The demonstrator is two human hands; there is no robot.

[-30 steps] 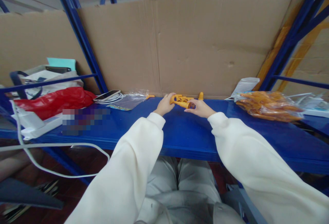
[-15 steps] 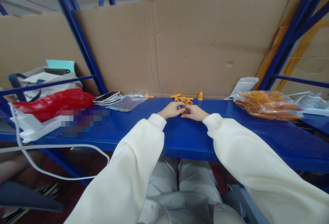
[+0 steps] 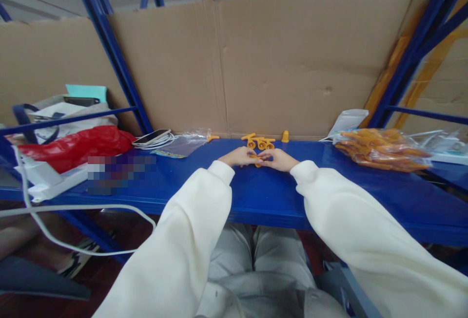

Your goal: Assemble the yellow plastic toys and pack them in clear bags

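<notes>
My left hand (image 3: 242, 156) and my right hand (image 3: 281, 159) meet over the middle of the blue shelf. Their fingertips are closed together on a small orange plastic piece (image 3: 258, 164), mostly covered by the fingers, so its full shape is hidden. Just beyond the hands lie several orange plastic parts (image 3: 262, 144), each with a round, cup-like open end and a narrower stem. To their right, a single orange cap-shaped piece (image 3: 285, 136) stands upright close to the cardboard.
A clear bag of orange parts (image 3: 382, 148) lies on the right. On the left are a phone (image 3: 152, 138) with white cable, a flat plastic bag (image 3: 185, 145), a red bag (image 3: 80, 147) and a white power strip (image 3: 60, 184). Cardboard (image 3: 292, 65) walls the back.
Both hands have shifted slightly, with the fingertips now tighter around the orange piece. More of the orange parts behind them shows. At lower left, another person's foot has moved.
</notes>
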